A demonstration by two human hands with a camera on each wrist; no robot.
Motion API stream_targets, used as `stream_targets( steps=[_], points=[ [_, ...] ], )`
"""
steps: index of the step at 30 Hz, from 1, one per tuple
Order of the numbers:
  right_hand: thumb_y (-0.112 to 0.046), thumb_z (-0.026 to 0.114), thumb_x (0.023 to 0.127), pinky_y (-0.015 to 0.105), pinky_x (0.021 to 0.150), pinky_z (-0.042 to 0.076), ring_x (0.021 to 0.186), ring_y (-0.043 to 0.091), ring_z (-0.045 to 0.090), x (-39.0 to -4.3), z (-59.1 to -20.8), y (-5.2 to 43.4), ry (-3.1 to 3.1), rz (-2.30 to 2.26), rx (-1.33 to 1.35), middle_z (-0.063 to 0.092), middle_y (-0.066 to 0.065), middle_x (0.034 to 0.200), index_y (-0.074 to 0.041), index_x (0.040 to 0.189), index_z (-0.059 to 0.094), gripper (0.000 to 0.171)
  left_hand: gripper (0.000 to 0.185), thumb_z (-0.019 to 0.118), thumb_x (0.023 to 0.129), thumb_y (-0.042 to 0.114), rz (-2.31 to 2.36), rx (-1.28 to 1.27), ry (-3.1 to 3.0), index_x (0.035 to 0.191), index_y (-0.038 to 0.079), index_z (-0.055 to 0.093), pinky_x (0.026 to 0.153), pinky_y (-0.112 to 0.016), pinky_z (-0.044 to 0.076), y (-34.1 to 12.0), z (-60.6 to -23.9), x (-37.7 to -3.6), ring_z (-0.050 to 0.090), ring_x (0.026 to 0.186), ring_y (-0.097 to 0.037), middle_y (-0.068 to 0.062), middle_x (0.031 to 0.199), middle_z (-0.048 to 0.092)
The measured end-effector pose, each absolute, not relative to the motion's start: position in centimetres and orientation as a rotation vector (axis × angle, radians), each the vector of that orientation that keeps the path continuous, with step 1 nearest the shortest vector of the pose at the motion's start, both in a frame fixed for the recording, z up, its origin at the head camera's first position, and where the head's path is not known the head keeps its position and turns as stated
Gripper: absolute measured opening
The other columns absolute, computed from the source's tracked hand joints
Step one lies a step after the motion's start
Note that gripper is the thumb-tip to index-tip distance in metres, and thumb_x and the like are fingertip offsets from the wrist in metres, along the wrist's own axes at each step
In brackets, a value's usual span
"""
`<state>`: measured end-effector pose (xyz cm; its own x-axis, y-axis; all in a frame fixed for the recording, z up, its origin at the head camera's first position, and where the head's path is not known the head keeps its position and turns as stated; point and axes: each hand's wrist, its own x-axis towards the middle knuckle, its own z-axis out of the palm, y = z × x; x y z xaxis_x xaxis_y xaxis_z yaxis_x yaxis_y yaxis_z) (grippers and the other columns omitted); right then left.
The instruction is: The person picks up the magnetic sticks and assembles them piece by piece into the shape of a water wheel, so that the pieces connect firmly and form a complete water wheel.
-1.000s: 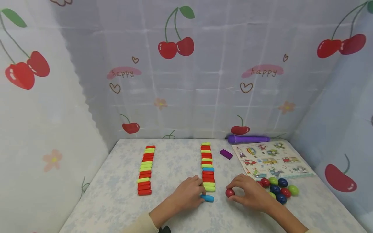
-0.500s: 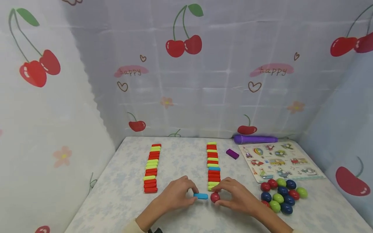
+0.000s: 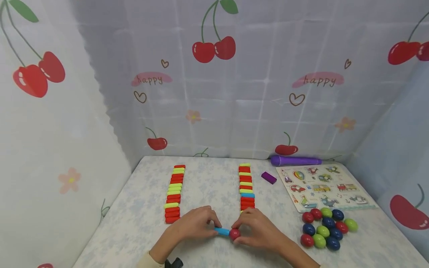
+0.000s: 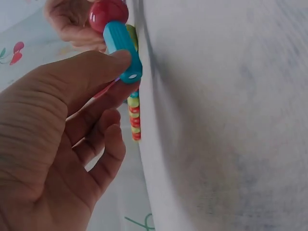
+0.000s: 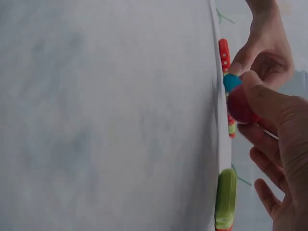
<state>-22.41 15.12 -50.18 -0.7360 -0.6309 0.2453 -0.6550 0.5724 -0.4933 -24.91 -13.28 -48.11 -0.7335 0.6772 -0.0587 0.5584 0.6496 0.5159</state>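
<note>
Between thumb and fingertips my left hand point(image 3: 198, 223) pinches a blue plastic stick point(image 3: 222, 231), which has a small hole in its end in the left wrist view. My right hand point(image 3: 257, 229) holds a red ball point(image 3: 234, 234) by its thumb and fingers. The ball point(image 4: 109, 15) meets the far end of the blue stick point(image 4: 120, 45); whether the two are joined I cannot tell. Behind the right hand runs a column of red, yellow-green and blue sticks point(image 3: 247, 178), its near end hidden by that hand. Another column of red and yellow-green sticks point(image 3: 174, 193) lies to the left.
Several red, green and blue balls point(image 3: 323, 231) are grouped at the right. Behind them lies a picture puzzle board point(image 3: 323, 188). A purple stick point(image 3: 269, 177) and a purple microphone-shaped thing point(image 3: 296, 160) lie farther back. Printed curtains surround the table point(image 3: 134, 208).
My left hand has picked up the blue stick from the table and drawn it left. My right hand has carried the red ball left until it touches the stick's end.
</note>
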Motion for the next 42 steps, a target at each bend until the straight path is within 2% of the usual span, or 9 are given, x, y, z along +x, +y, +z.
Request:
stream_targets(
  steps=[6,11,14,19,22,27,31,38,42],
  points=[
    [-0.063,0.085,0.085,0.037,0.096,0.052,0.108,0.004,0.052,-22.6,-49.5,14.6,-2.909,0.827,1.106,0.067,-0.03,0.1,-0.036,0.111,0.08,0.037,0.013,0.087,0.094,0.027,0.624,1.072,2.568,0.107,0.029,0.086,0.073,-0.019,0.05,-13.8,-48.4,-26.0,0.055,0.085,0.001,0.025,0.094,0.066],
    [-0.044,0.088,0.089,0.046,0.096,0.049,0.102,0.007,0.054,-24.3,-48.3,16.2,-2.897,0.771,0.998,0.07,-0.028,0.097,-0.033,0.105,0.082,0.02,0.014,0.088,0.093,0.028,0.585,1.084,2.566,0.107,0.03,0.086,0.076,-0.019,0.05,-13.7,-48.2,-26.7,0.056,0.088,0.001,0.025,0.095,0.067],
    [-0.035,0.092,0.087,0.047,0.093,0.048,0.096,0.006,0.051,-25.5,-48.1,17.4,-2.883,0.67,0.939,0.071,-0.027,0.093,-0.033,0.098,0.083,0.015,0.014,0.087,0.093,0.027,0.585,1.088,2.551,0.108,0.029,0.086,0.077,-0.019,0.05,-13.7,-48.0,-26.9,0.057,0.089,0.0,0.024,0.097,0.068],
    [-0.036,0.094,0.084,0.044,0.089,0.048,0.094,0.007,0.05,-26.3,-48.5,18.3,-2.954,0.563,0.932,0.071,-0.026,0.092,-0.032,0.098,0.085,0.016,0.02,0.087,0.094,0.029,0.586,1.127,2.578,0.113,0.029,0.085,0.081,-0.019,0.051,-13.5,-47.6,-26.7,0.057,0.098,0.0,0.021,0.105,0.068],
    [-0.035,0.094,0.083,0.042,0.088,0.047,0.094,0.007,0.05,-26.4,-48.6,18.3,-2.974,0.533,0.93,0.071,-0.025,0.092,-0.032,0.098,0.086,0.017,0.026,0.088,0.092,0.036,0.583,1.18,2.582,0.118,0.029,0.084,0.082,-0.019,0.052,-12.8,-46.8,-26.2,0.06,0.103,-0.001,0.02,0.108,0.069],
    [-0.035,0.095,0.083,0.039,0.086,0.044,0.091,0.006,0.048,-26.4,-48.3,17.8,-2.966,0.487,0.968,0.07,-0.026,0.091,-0.033,0.098,0.086,0.018,0.03,0.086,0.091,0.048,0.489,1.252,2.587,0.115,0.032,0.084,0.075,-0.016,0.05,-10.7,-46.0,-24.7,0.059,0.09,0.005,0.022,0.1,0.069],
    [-0.035,0.094,0.083,0.039,0.085,0.042,0.091,0.006,0.047,-26.5,-48.1,17.4,-2.972,0.483,1.004,0.071,-0.027,0.091,-0.035,0.097,0.086,0.017,0.028,0.087,0.089,0.048,0.456,1.237,2.638,0.112,0.033,0.086,0.071,-0.015,0.047,-10.1,-46.4,-24.1,0.055,0.082,0.006,0.024,0.095,0.068],
    [-0.035,0.094,0.084,0.04,0.087,0.041,0.092,0.004,0.049,-26.7,-48.3,16.8,-2.929,0.496,1.12,0.07,-0.031,0.092,-0.035,0.101,0.086,0.018,0.026,0.091,0.087,0.041,0.53,1.228,2.613,0.111,0.031,0.087,0.076,-0.014,0.049,-11.0,-46.8,-24.5,0.058,0.09,0.008,0.026,0.096,0.069],
    [-0.036,0.092,0.087,0.041,0.09,0.042,0.095,0.004,0.05,-26.9,-48.5,16.5,-2.844,0.502,1.208,0.071,-0.032,0.094,-0.036,0.104,0.086,0.019,0.022,0.092,0.086,0.039,0.58,1.236,2.605,0.105,0.03,0.087,0.071,-0.015,0.049,-11.1,-46.8,-24.9,0.056,0.084,0.007,0.027,0.095,0.07]
  ],
)
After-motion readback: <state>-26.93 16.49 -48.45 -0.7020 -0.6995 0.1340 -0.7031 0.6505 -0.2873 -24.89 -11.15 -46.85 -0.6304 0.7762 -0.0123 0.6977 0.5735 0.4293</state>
